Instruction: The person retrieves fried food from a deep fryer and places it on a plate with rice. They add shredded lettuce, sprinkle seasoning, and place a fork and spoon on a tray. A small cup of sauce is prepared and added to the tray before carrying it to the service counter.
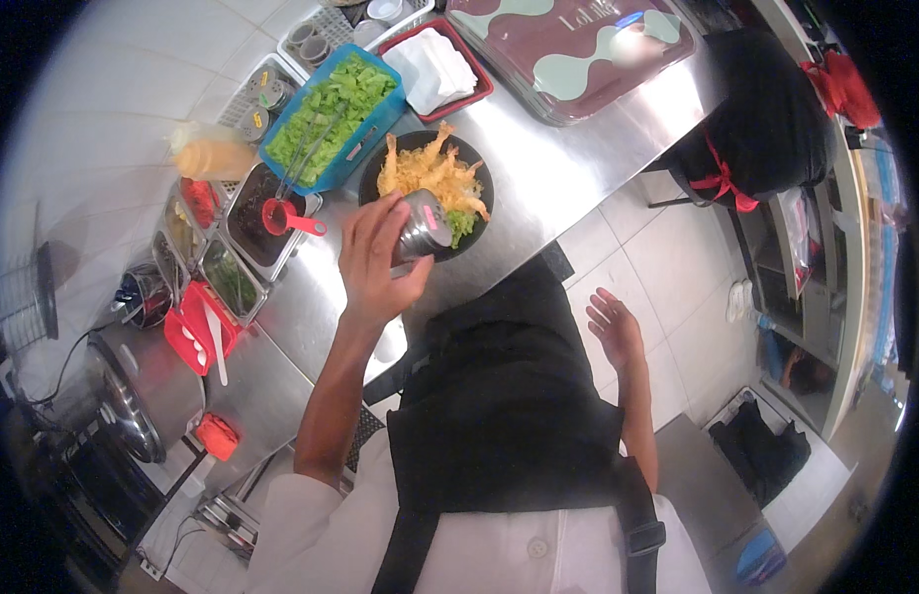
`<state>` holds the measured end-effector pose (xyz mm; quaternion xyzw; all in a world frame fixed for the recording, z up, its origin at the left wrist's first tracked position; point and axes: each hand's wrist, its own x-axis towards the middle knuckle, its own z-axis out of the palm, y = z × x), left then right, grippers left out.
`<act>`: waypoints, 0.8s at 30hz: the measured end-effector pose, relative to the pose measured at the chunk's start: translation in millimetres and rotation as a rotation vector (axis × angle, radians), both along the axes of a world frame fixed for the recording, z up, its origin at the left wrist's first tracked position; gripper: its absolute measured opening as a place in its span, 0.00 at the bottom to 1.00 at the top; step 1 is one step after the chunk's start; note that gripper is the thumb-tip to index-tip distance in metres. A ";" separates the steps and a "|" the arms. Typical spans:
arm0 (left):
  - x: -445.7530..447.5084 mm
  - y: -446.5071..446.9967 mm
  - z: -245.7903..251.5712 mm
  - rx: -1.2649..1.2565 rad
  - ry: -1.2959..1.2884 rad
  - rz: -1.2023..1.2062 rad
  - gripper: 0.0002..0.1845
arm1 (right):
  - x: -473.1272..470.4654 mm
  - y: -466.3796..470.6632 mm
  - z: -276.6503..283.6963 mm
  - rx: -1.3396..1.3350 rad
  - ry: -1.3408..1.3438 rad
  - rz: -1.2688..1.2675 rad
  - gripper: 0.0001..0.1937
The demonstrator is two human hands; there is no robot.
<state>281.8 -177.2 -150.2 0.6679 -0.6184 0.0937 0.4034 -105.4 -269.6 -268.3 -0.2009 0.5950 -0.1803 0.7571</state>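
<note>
My left hand grips a metal shaker with a pink label, tilted over the near left edge of a black bowl. Battered fried shrimp with tails lie in the bowl on crisp golden flakes, and some chopped lettuce shows at its near right side. The shaker and fingers hide part of the bowl. Whether anything falls from the shaker cannot be seen. My right hand hangs beside the black apron, off the counter, its fingers apart and holding nothing.
Behind the bowl stand a blue lettuce tub with tongs and a red tray of white napkins. Metal pans, one with a red scoop, line the left. Stacked patterned boxes and a black-covered stool are at right.
</note>
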 end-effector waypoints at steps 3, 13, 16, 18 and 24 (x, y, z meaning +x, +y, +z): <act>0.9 -19.0 -8.6 -0.075 -0.075 -0.031 0.41 | -0.5 -0.7 -2.6 -0.016 -0.001 0.002 0.24; 24.6 -28.9 -21.7 -0.064 -0.114 0.030 0.37 | -16.7 14.6 -9.4 0.005 0.039 -0.046 0.24; 35.1 -31.1 -21.8 -0.061 -0.124 0.074 0.37 | -17.4 15.0 -11.5 -0.004 0.057 -0.034 0.24; 39.6 -30.9 -21.8 -0.077 -0.153 0.080 0.36 | -16.3 14.1 -11.2 -0.019 0.074 -0.018 0.25; 43.7 -23.5 -25.4 -0.014 -0.144 0.050 0.37 | -11.2 15.3 -7.1 -0.044 0.086 0.059 0.25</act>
